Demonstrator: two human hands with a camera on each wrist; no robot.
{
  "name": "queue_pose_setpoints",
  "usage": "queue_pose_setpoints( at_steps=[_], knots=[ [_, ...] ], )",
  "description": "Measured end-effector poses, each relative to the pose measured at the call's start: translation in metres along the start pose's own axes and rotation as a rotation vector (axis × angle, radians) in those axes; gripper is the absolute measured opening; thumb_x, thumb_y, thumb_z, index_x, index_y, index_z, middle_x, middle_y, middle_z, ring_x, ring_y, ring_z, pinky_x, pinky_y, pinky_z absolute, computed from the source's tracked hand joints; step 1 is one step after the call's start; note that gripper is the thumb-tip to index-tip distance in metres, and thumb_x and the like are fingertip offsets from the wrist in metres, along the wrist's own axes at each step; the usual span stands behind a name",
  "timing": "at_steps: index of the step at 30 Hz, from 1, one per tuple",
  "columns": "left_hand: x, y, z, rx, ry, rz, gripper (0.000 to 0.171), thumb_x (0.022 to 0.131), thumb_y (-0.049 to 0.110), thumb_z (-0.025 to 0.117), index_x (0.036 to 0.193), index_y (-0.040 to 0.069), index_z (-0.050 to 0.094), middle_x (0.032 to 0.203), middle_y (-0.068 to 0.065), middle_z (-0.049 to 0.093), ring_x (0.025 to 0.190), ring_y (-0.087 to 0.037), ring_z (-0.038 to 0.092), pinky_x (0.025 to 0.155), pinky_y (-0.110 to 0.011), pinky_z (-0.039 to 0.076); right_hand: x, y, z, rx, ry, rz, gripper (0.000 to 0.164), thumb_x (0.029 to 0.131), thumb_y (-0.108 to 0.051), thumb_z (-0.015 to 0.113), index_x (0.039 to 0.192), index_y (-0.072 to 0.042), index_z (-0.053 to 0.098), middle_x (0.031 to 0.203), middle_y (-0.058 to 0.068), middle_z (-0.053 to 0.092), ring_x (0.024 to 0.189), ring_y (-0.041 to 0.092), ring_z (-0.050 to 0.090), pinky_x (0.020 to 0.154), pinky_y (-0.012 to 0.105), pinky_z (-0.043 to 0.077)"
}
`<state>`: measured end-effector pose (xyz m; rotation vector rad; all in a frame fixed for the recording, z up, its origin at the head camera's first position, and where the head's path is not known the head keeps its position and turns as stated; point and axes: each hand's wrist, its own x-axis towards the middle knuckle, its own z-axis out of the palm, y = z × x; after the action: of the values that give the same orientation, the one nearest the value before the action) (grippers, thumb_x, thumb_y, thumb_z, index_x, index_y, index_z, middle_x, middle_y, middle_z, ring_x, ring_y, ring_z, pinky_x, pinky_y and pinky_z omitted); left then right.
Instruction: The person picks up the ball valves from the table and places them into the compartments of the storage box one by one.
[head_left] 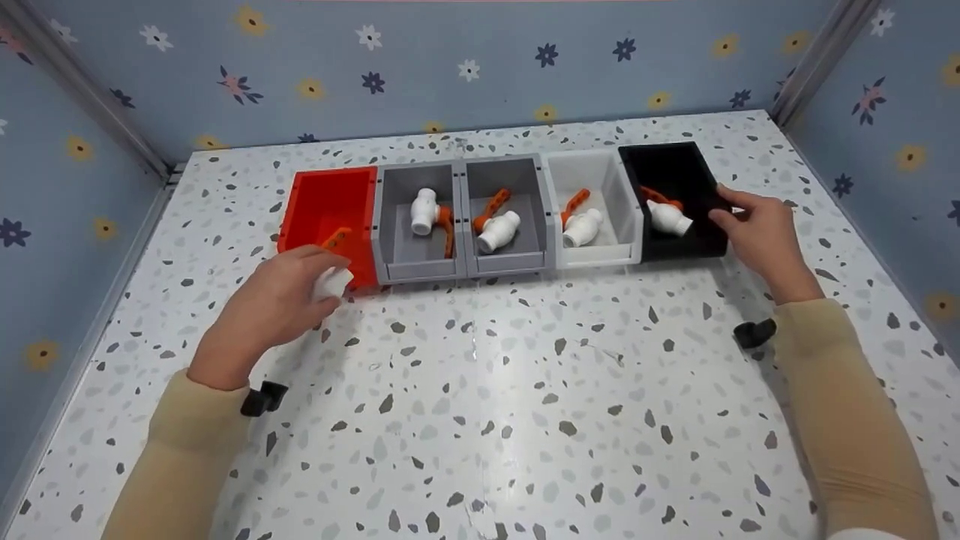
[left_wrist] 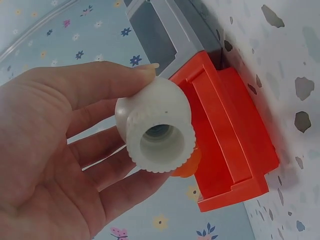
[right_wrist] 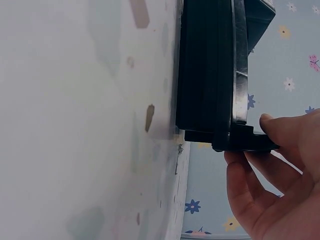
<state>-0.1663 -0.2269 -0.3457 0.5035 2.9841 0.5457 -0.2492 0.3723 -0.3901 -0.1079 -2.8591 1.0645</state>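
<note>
My left hand pinches a white ball valve with an orange lever between thumb and fingers, at the front of the red bin. In the left wrist view the valve's round open end faces the camera, and most of its orange lever is hidden behind it. At the other end of the row, my right hand grips the right wall of the black bin, thumb on one side and fingers on the other. Inside that bin lies another white valve with an orange lever.
Between the red and black bins stand two grey bins and a white bin, joined in a row. Each holds one white valve with an orange lever. A speckled tabletop lies in front; flowered panels enclose the back and sides.
</note>
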Motion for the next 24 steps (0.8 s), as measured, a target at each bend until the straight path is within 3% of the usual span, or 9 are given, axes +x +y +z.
queue_pose_setpoints(
  at_steps=[8, 15, 24],
  knots=[
    [0.008, -0.004, -0.003, -0.019, -0.013, -0.038, 0.051, 0.086, 0.008, 0.074, 0.134, 0.005, 0.06, 0.13, -0.017, 0.058, 0.12, -0.037, 0.052, 0.095, -0.058, 0.048, 0.001, 0.0, 0.0, -0.012, 0.011, 0.001, 0.051, 0.101, -0.035, 0.058, 0.149, -0.023, 0.047, 0.149, 0.012, 0.048, 0.114, 0.029, 0.058, 0.062, 0.016, 0.043],
    [0.015, -0.01, -0.001, -0.041, 0.036, -0.032, 0.048, 0.085, 0.008, 0.075, 0.131, 0.006, 0.062, 0.13, -0.017, 0.057, 0.121, -0.039, 0.052, 0.095, -0.06, 0.047, 0.001, 0.0, -0.001, -0.001, 0.025, -0.03, 0.05, 0.1, -0.035, 0.06, 0.148, -0.022, 0.049, 0.148, 0.013, 0.049, 0.116, 0.032, 0.06, 0.062, 0.013, 0.042],
    [0.024, -0.013, -0.001, -0.053, 0.066, -0.067, 0.048, 0.087, 0.009, 0.072, 0.134, 0.006, 0.06, 0.135, -0.019, 0.054, 0.126, -0.04, 0.048, 0.099, -0.061, 0.044, 0.001, 0.001, 0.0, -0.006, 0.007, -0.011, 0.052, 0.1, -0.037, 0.059, 0.149, -0.023, 0.048, 0.149, 0.012, 0.048, 0.111, 0.027, 0.059, 0.062, 0.016, 0.043]
  ],
)
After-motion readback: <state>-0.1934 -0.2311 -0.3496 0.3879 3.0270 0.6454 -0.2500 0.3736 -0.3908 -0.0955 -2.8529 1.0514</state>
